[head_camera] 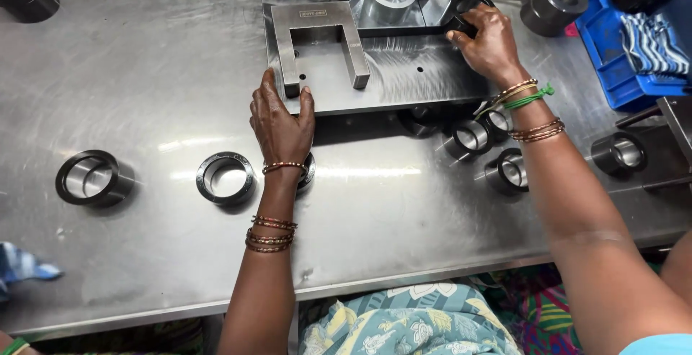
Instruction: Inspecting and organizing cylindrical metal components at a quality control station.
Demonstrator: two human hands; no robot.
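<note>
My left hand [280, 123] rests flat on the front edge of a raised steel plate [411, 67], fingers spread, beside a U-shaped metal gauge block [317, 27]. Part of a ring [309, 171] shows under its wrist. At the plate's back right, my right hand [487, 41] grips a dark metal ring [468, 3] among upright steel fixtures. Both wrists wear bangles.
Steel rings lie on the metal table: two at the left [94, 178] [225, 177], three by my right forearm [470, 137] [509, 170], one at the right [618, 154]. A blue tray [613, 59] with cloth stands at the back right. Dark cylinders [555, 5] stand behind.
</note>
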